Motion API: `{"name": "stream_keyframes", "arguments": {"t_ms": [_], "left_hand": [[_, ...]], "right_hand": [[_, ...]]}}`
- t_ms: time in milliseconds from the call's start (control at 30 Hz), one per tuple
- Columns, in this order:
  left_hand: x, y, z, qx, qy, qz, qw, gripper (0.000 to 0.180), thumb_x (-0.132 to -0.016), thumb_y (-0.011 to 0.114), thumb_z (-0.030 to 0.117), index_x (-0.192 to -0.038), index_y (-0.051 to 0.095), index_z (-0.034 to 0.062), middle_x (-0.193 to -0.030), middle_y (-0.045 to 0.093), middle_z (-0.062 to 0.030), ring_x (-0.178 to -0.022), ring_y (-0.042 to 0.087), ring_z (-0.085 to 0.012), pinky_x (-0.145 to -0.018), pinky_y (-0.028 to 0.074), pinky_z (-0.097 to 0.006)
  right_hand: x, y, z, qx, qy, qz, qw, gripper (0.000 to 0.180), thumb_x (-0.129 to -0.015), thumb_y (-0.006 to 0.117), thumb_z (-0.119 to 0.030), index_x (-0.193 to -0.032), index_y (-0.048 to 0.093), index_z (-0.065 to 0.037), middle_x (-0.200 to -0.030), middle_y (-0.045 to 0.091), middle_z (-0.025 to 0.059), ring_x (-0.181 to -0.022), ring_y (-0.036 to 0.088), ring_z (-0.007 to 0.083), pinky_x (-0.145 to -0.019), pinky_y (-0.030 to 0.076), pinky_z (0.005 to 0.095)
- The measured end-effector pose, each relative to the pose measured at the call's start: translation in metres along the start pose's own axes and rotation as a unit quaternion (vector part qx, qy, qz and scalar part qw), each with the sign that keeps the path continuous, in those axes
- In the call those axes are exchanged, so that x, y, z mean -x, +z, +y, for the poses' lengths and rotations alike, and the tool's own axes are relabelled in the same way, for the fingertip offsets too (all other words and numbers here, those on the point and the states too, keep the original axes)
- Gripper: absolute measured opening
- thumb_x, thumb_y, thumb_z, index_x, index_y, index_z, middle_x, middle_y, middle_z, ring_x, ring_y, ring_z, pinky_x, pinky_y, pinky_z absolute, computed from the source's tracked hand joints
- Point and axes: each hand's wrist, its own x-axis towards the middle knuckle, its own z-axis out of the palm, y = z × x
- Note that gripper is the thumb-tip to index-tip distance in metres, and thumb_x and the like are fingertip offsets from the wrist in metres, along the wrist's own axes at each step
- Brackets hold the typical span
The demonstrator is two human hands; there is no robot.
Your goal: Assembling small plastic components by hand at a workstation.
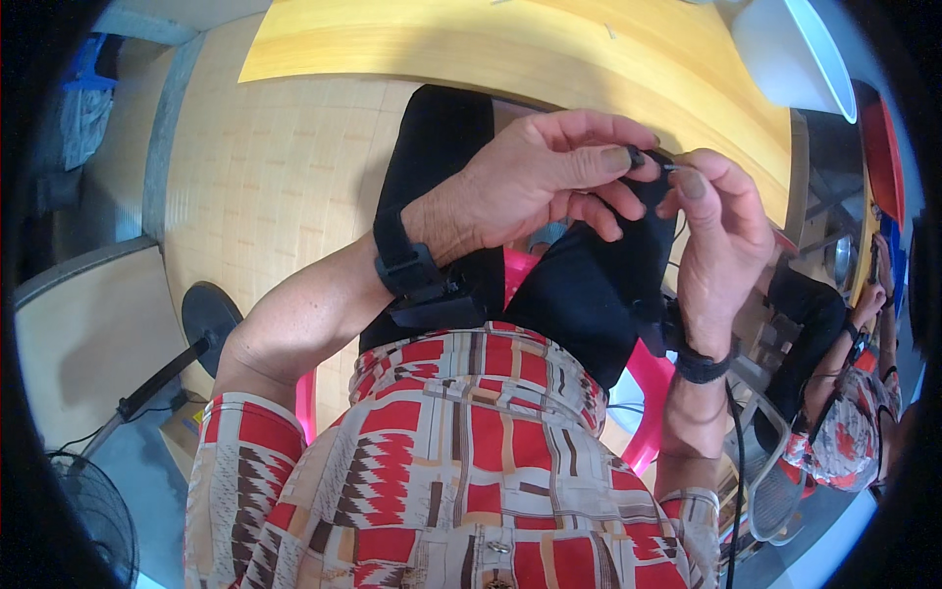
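My left hand (535, 177) pinches the top edge of a black fabric piece (589, 285) between thumb and forefinger. My right hand (721, 221) meets it from the right, thumb and finger closed on a thin needle-like thing (670, 168) at the same edge. The black fabric hangs down from my fingers over my lap. Both wrists carry black straps (402, 260). I wear a red, white and brown patterned shirt (451, 461).
A yellow wooden table top (471, 44) lies ahead, with a white bowl (795, 54) at its far right. A pink plastic chair (653, 393) shows under me. A fan stand (201, 324) and a fan (93, 515) stand lower left. Another person's sleeve (844, 432) is at the right.
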Motion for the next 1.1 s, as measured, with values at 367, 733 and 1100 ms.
{"name": "stream_keyframes", "arguments": {"t_ms": [367, 733, 1100], "left_hand": [[0.002, 0.002, 0.002, -0.063, 0.013, 0.008, 0.998, 0.026, -0.084, 0.055, 0.008, -0.109, 0.051, -0.0014, -0.091, 0.060, -0.0144, -0.079, 0.063, -0.0228, -0.062, 0.055, -0.029], [0.006, 0.003, 0.006, -0.089, 0.047, 0.015, 0.995, 0.025, -0.084, 0.056, 0.009, -0.107, 0.054, -0.0028, -0.090, 0.061, -0.0133, -0.077, 0.063, -0.0213, -0.062, 0.055, -0.029], [0.006, 0.005, 0.009, -0.116, 0.041, 0.011, 0.992, 0.025, -0.085, 0.056, 0.012, -0.106, 0.056, -0.0020, -0.091, 0.062, -0.0114, -0.077, 0.063, -0.0185, -0.064, 0.054, -0.028]], "right_hand": [[0.001, 0.006, 0.003, 0.072, -0.040, -0.012, 0.997, 0.010, -0.077, 0.062, 0.001, -0.087, 0.062, 0.002, -0.087, 0.059, 0.0053, -0.074, 0.054, 0.0095, -0.064, 0.043, 0.0198], [0.002, 0.012, -0.001, 0.204, -0.156, -0.020, 0.966, 0.009, -0.074, 0.064, 0.002, -0.083, 0.062, 0.002, -0.082, 0.060, 0.0085, -0.077, 0.056, 0.0156, -0.070, 0.044, 0.0245], [0.001, 0.009, -0.001, 0.205, -0.167, -0.018, 0.964, 0.010, -0.074, 0.064, 0.002, -0.083, 0.062, 0.002, -0.081, 0.060, 0.0084, -0.075, 0.056, 0.0150, -0.067, 0.044, 0.0238]]}}
